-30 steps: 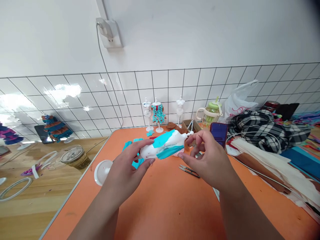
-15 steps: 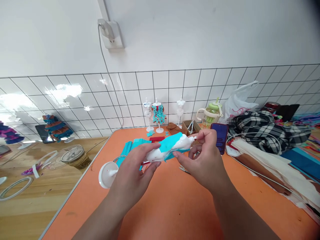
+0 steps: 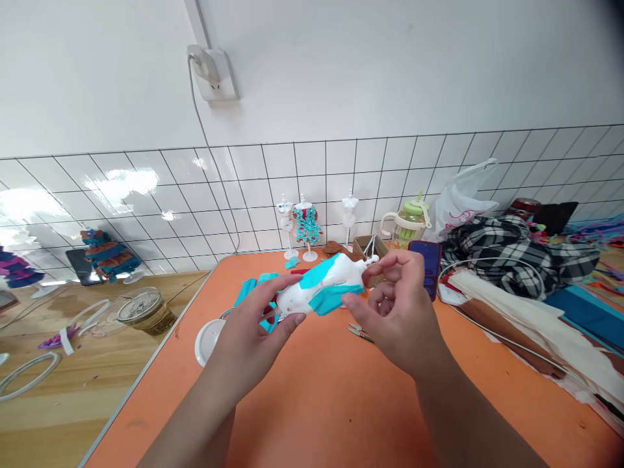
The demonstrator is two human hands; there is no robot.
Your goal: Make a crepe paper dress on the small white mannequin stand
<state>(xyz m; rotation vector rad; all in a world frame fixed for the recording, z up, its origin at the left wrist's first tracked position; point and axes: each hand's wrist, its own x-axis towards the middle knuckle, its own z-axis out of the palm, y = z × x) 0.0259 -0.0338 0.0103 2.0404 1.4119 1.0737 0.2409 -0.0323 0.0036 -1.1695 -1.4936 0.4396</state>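
A small white dress form (image 3: 302, 296) with strips of turquoise paper or cloth (image 3: 336, 299) on its body lies tilted sideways above the table. My left hand (image 3: 258, 318) is closed around its lower end, and its round white base (image 3: 205, 341) sticks out to the left past the wrist. At the neck end, my right hand (image 3: 397, 312) has its index finger by the neck knob and its thumb on the edge of the turquoise strip; its other fingers curl behind. More turquoise pieces (image 3: 246, 290) lie behind my left hand. Small scissors (image 3: 359, 333) rest below my right hand.
Small dress forms (image 3: 349, 218) stand by the tiled wall, one dressed in turquoise ruffles (image 3: 307, 224). A cardboard box (image 3: 363, 246), green-lidded jug (image 3: 409, 224) and phone (image 3: 429, 266) stand right of them. Plaid cloth (image 3: 507, 240) and fabric sheets (image 3: 517, 312) cover the right side.
The dress form has turned and shifted slightly left, so its front and the turquoise strip across it now face up. My right hand's fingers have opened a little at the neck.
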